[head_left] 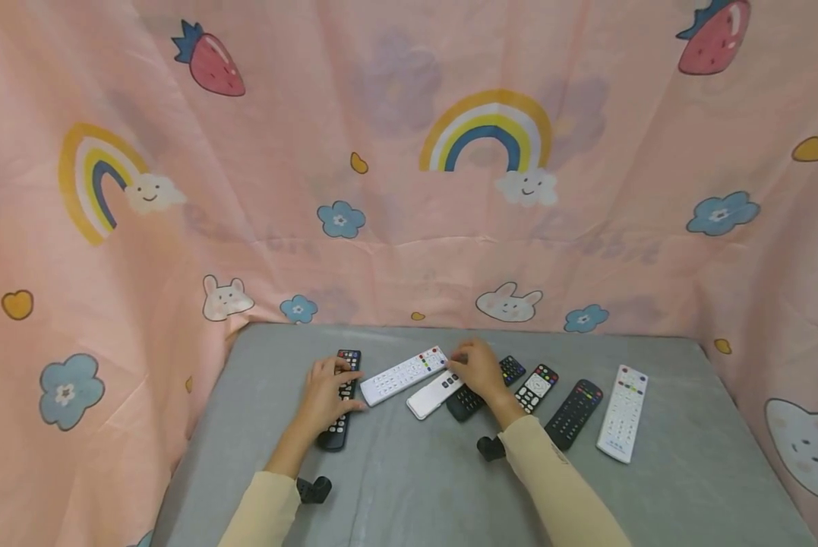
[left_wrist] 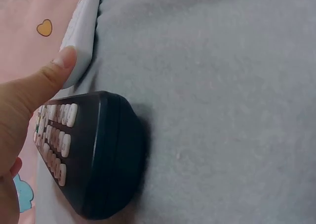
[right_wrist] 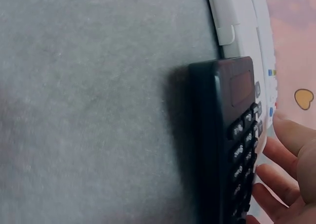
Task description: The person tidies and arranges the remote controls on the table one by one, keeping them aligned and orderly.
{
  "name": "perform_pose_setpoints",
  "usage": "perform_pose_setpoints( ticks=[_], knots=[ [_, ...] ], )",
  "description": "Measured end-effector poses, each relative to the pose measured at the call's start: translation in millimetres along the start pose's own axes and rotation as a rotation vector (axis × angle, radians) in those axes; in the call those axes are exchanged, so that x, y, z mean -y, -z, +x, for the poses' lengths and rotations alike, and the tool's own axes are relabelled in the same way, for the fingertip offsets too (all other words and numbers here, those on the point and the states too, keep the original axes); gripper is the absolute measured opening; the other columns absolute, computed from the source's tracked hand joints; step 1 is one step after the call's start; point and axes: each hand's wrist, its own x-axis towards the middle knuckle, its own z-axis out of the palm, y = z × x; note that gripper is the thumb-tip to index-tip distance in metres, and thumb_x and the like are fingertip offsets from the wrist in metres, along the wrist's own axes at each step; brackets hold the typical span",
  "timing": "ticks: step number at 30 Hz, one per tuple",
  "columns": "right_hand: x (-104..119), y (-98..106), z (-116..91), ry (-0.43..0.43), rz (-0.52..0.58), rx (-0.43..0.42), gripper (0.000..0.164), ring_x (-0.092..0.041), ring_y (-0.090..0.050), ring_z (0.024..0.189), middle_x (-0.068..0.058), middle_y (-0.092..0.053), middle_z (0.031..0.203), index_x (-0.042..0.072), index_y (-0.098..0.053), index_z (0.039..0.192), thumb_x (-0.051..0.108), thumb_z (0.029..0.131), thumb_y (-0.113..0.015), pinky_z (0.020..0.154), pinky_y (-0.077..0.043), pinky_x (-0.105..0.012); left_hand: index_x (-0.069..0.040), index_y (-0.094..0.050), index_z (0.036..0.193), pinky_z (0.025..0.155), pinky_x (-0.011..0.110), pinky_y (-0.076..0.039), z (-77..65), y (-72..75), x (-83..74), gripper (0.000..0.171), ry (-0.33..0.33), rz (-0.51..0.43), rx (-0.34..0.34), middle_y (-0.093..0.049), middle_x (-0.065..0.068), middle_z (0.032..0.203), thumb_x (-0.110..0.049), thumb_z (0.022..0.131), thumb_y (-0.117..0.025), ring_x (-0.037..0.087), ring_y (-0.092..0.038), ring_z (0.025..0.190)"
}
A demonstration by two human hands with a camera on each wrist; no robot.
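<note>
A long white remote control (head_left: 402, 376) lies slanted between my hands. My left hand (head_left: 323, 391) is over a black remote (head_left: 333, 437). In the left wrist view its thumb reaches past the black remote (left_wrist: 118, 150) to the near end of the white remote (left_wrist: 86, 41). At the white remote's far end are the fingertips of my right hand (head_left: 478, 370), loosely bent. Below that hand, a smaller white remote (head_left: 427, 398) and a black remote (head_left: 465, 406) lie side by side. The right wrist view shows the right fingers beyond the black remote (right_wrist: 205, 145).
To the right lie a black remote with white buttons (head_left: 537, 387), another black remote (head_left: 574, 414) and a white remote (head_left: 623, 414). All rest on a grey cloth-covered table (head_left: 395, 486). A pink patterned curtain (head_left: 395, 266) hangs behind and at both sides.
</note>
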Motion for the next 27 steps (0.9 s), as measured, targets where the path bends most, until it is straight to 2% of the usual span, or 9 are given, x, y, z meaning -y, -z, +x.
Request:
perform_pose_setpoints(
  ticks=[8,18,27],
  knots=[
    [1,-6,1,-0.041,-0.037,-0.012,0.02,-0.039,-0.052,0.129,-0.02,-0.061,0.132,0.006,-0.076,0.096,0.024,0.087,-0.075,0.111,-0.039,-0.054,-0.017,-0.077,0.107,0.096,0.05,-0.037,2.0,-1.4,-4.0,0.05,0.016,0.032,0.015,-0.06,0.008,0.122,-0.038,0.063,-0.09,0.03,-0.048,0.111],
    [1,-11,1,-0.059,-0.052,-0.033,0.019,-0.037,-0.052,0.128,-0.017,-0.061,0.131,0.007,-0.076,0.094,0.025,0.087,-0.075,0.108,-0.04,-0.055,-0.018,-0.079,0.1,0.092,0.047,-0.037,2.4,-4.5,-3.8,0.044,-0.002,0.059,-0.022,-0.062,0.006,0.118,-0.037,0.062,-0.089,0.029,-0.049,0.108],
    [1,-13,1,-0.073,-0.039,-0.046,0.018,-0.038,-0.051,0.129,-0.017,-0.06,0.132,0.007,-0.075,0.092,0.024,0.087,-0.075,0.106,-0.039,-0.06,-0.018,-0.078,0.101,0.095,0.047,-0.036,5.1,-1.5,-5.7,0.044,0.027,0.057,0.027,-0.061,0.006,0.122,-0.039,0.064,-0.089,0.028,-0.047,0.109]
  ],
)
